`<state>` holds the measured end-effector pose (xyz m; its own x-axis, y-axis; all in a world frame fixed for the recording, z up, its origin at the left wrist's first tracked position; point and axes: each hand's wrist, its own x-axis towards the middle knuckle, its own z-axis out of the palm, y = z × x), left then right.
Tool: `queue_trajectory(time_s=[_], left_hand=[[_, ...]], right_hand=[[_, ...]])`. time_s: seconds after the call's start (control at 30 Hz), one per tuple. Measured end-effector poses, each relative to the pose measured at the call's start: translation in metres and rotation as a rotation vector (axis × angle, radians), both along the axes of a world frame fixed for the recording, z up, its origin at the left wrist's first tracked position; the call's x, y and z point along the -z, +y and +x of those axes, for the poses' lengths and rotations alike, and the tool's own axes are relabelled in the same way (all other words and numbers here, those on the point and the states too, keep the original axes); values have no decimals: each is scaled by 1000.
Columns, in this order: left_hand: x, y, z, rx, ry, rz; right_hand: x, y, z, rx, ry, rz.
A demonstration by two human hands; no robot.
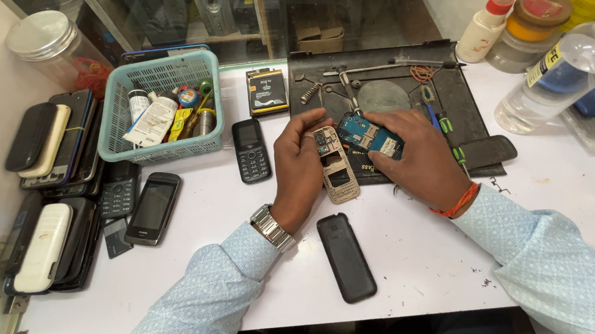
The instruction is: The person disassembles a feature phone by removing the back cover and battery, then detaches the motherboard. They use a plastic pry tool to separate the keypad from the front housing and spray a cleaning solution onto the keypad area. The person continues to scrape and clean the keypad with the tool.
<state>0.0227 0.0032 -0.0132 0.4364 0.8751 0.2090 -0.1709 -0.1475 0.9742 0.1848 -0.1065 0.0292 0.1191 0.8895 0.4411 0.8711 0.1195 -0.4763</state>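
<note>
While stacked handsets (55, 143) crowd the white counter's (430, 260) left edge beside a teal mesh basket (159, 105) of tubes, the left hand (299, 167), fingers curled, grips a beige plastic phone frame (337, 166). Just right, the right hand (420, 158) pinches a blue circuit board (368, 135), its far end hidden under the fingers. Both hover over a dark work mat (387, 89); a matte black back cover (346, 257) lies nearer. Clear bottles (570, 67) are cut off at right.
</note>
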Motion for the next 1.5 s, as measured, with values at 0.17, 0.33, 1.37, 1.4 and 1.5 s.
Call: queue_trajectory(time_s=[0.17,0.33,1.37,1.4,1.5], left_hand=[[1,1,0,13,-19,-58],[6,4,1,13,-77,-24],[1,2,1,3,-6,-55],[1,2,1,1,-10,-46],[0,1,1,-1,-13,-38]], right_hand=[[0,-1,0,-3,18,-6],[-3,-3,-2,16,43,-32],[8,6,35,46,806,-126],[8,6,37,53,856,-77],[10,7,41,114,978,-19]])
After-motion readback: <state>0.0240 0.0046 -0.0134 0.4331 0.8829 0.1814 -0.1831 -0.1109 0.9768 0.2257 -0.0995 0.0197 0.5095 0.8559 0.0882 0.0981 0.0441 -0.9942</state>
